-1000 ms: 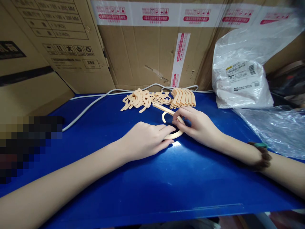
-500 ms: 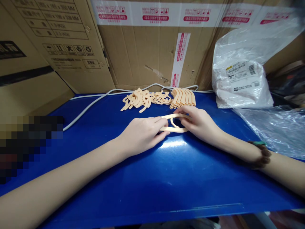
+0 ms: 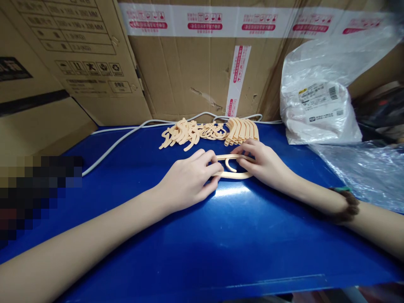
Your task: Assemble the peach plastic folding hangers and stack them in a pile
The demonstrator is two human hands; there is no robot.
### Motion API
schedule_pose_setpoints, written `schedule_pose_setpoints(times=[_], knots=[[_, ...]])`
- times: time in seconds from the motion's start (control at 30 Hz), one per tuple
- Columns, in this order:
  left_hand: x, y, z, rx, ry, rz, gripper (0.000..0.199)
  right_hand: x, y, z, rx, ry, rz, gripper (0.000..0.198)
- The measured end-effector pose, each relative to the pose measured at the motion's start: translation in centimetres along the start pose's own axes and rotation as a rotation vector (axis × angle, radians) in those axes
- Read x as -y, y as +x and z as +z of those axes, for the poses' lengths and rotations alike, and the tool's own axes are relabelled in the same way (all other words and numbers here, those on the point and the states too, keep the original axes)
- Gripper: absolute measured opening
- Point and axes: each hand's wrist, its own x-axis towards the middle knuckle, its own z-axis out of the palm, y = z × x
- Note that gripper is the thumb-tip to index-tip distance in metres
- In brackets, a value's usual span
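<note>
A beige plastic clothes hanger [image 3: 235, 174], a long loop with a curved hook inside it, lies low over the blue table between my hands. My left hand [image 3: 192, 179] grips its left end, with the fingertips bent over both bars. At the other end, my right hand [image 3: 259, 160] pinches the hanger between thumb and fingers, hiding that tip. Just behind my hands are loose curved arms [image 3: 181, 132], a small heap of hooks [image 3: 213, 131] and a neat stack of curved hollow pieces [image 3: 241, 130], all beige.
Cardboard boxes [image 3: 189, 75] wall off the back and left of the blue table [image 3: 202, 244]. A white cable [image 3: 116, 147] runs along the rear. On the right stand a white plastic bag [image 3: 318, 113] with a label and a crumpled clear plastic sheet [image 3: 369, 172]. A blurred patch covers the left edge.
My left fingers have shifted and bent more over the hanger's end. The hanger has dropped slightly and lies flatter. The piles behind have not been touched.
</note>
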Motion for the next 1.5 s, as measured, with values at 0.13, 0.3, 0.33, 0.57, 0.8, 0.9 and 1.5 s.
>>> schedule_pose_setpoints(times=[0.13, 0.3, 0.33, 0.57, 0.8, 0.9, 1.5], knots=[[0.2, 0.1, 0.2, 0.015, 0.018, 0.024, 0.028, -0.1, 0.1, 0.1, 0.005, 0.009, 0.008, 0.022], [0.2, 0.2, 0.2, 0.042, 0.026, 0.027, 0.029, -0.3, 0.2, 0.2, 0.004, -0.031, -0.003, 0.023], [0.2, 0.2, 0.2, 0.043, 0.028, 0.029, 0.030, -0.3, 0.2, 0.2, 0.005, -0.031, -0.007, 0.023], [0.1, 0.2, 0.1, 0.068, 0.021, 0.030, 0.031, -0.3, 0.2, 0.2, -0.001, -0.007, -0.042, 0.020], [0.1, 0.1, -0.1, 0.090, -0.002, 0.005, 0.031, 0.4, 0.0, 0.1, -0.048, -0.006, -0.082, 0.019], [0.0, 0.2, -0.2, 0.088, -0.016, 0.001, 0.031, 0.6, 0.0, 0.0, -0.049, 0.001, -0.097, 0.017], [4.5, 0.5, -1.3, -0.094, 0.125, -0.248, 0.023, 2.8, -1.1, -0.6, 0.040, -0.109, -0.319, 0.017]])
